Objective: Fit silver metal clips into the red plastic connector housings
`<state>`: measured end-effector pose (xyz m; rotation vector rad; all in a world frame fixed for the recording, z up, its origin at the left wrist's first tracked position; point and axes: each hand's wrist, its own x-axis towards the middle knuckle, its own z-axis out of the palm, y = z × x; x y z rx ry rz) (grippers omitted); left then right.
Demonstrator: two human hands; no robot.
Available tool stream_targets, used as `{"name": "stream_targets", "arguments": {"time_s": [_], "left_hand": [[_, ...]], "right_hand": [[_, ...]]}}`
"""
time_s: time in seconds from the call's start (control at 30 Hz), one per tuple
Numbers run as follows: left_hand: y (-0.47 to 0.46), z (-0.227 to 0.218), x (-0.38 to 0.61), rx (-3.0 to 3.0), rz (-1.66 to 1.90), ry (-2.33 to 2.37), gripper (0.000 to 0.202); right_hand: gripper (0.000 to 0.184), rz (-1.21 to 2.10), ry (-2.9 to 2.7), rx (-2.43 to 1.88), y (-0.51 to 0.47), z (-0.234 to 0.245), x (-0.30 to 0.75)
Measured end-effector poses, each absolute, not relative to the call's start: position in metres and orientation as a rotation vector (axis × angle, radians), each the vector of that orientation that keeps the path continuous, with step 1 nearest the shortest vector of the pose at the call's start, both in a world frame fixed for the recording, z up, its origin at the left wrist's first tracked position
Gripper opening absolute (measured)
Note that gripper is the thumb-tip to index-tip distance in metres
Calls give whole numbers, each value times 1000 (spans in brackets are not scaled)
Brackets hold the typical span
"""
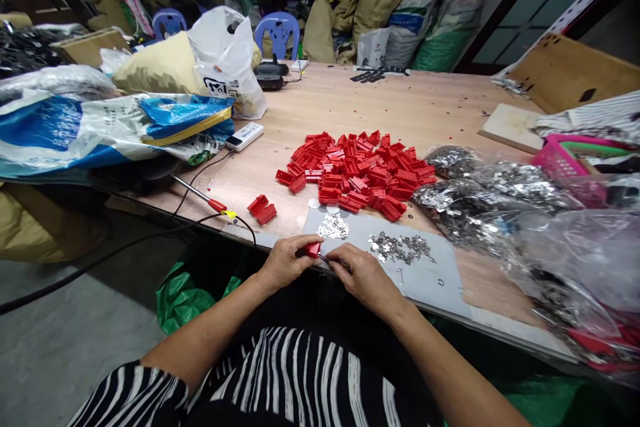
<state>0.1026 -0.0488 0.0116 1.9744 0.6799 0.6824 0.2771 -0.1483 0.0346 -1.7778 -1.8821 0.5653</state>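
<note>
One red plastic casing point(313, 250), lower centre, gripped by curled fingers point(303, 241) of left hand point(285, 263); alongside, pinched right hand point(364, 275), contents unclear; upper left, white carrier bag point(225, 47), print illegible.

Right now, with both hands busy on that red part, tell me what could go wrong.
The red part is held at the table's front edge, so if the left hand slips, it might drop off.
The right hand is close to two loose piles, pale pieces and silvery pieces; a brush could scatter or mix them.
</note>
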Motion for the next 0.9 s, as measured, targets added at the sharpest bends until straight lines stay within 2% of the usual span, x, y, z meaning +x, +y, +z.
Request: {"name": "stream_targets", "arguments": {"time_s": [0.5, 0.67, 0.8, 0.9], "left_hand": [[-49, 7, 103, 1940, 665, 694, 36], [-53, 17, 104, 1777, 724, 735, 30], [-61, 30, 106, 1279, 838, 659, 34], [-68, 40, 108, 906, 768, 583, 26]], "right_hand": [[16, 480, -1820, -2177, -146, 43, 246], [21, 551, -1810, -1891, -154, 40, 259], [21, 625, -1704, -1656, -163, 46, 269], [30, 750, -1662, -1619, -167, 53, 270]]}}
